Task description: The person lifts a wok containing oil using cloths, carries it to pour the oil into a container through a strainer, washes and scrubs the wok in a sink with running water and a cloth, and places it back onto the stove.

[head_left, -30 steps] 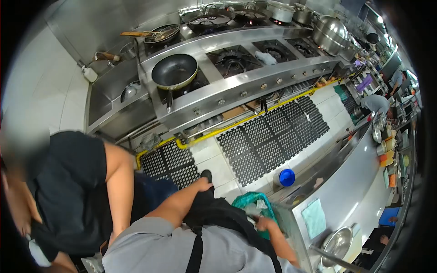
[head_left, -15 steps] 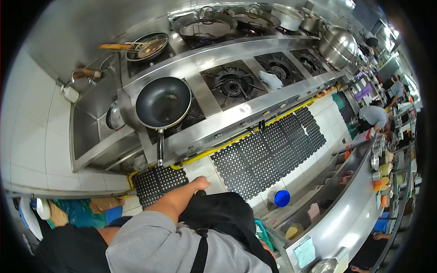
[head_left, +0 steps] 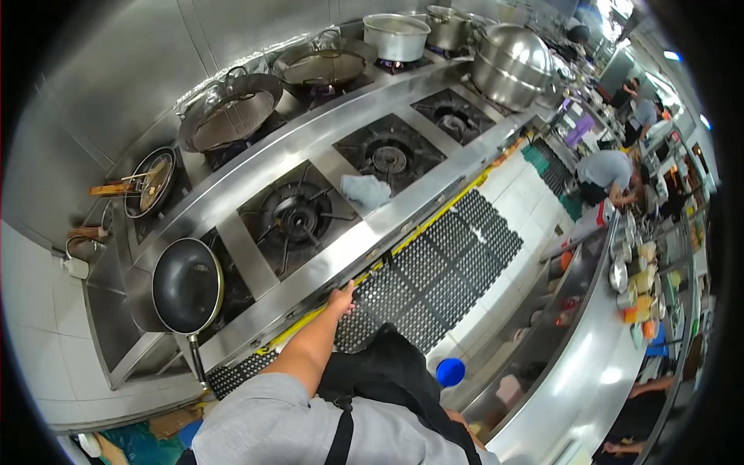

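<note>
My left hand [head_left: 342,299] hangs in front of the steel stove's front edge, above the black floor mat [head_left: 434,271]. Its fingers look curled, and nothing shows in them. My right hand is not visible; a little of the right arm shows beside my black apron. Nearest on the stove [head_left: 341,256] stands a dark wok [head_left: 187,285], its handle toward me. A grey-white cloth [head_left: 366,191] lies by a front burner.
Covered woks [head_left: 232,116], a pot [head_left: 397,37] and a steel steamer [head_left: 512,66] stand along the stove. A blue-topped bucket [head_left: 449,372] is on the floor near the steel counter [head_left: 573,372]. Co-workers [head_left: 608,172] stand farther right.
The view has moved along the stove, and the wok now sits farther left. My left hand is nearer the stove edge. My right hand, earlier by the green-lined bin, has left view.
</note>
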Tool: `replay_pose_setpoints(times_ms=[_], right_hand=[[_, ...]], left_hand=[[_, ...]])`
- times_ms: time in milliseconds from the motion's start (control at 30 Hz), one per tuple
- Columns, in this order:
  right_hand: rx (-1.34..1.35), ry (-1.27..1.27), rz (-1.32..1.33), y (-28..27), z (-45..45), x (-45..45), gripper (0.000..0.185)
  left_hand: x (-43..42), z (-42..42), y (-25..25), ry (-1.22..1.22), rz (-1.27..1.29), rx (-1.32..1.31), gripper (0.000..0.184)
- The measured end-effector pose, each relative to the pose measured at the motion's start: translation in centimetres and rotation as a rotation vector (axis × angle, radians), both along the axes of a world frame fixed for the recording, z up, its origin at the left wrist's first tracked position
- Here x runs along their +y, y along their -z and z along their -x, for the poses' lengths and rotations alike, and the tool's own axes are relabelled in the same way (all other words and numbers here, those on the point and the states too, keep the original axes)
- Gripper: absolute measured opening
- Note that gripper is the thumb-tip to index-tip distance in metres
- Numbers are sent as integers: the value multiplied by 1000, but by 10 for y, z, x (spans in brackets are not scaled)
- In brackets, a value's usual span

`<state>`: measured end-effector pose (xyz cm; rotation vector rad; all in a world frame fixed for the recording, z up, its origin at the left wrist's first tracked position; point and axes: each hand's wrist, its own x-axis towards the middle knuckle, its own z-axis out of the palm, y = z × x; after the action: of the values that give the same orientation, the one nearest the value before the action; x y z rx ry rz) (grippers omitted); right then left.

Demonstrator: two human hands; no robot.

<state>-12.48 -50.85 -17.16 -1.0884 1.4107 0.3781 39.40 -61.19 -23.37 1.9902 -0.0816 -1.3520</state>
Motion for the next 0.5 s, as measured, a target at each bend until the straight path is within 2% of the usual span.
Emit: replay_pose_setpoints(times_ms=[33,67,133,167,267,400,500], right_hand=[[3,-11,8,-2,3,-18,52],[8,-14,17,-4,8,-38,51],[8,-6,46,-15,12,-69,50],[12,-2,62,-19,16,-81,50],[39,21,93,-26,33,-110,48],[78,79,93,-42,42,-128,46],[108,122,75,-37,52,-125,45]], left_hand=[[-9,-1,3,-42,-95,158,72],[-20,4,6,-49,-88,169,72],[-42,13,7,-304,44,115,83],[-49,11,11,-249,91,148,88],[-70,12,15,-282,143,247,80],[-84,8,7,-140,112,202,69],[-100,15,3,-175,105,224,64]])
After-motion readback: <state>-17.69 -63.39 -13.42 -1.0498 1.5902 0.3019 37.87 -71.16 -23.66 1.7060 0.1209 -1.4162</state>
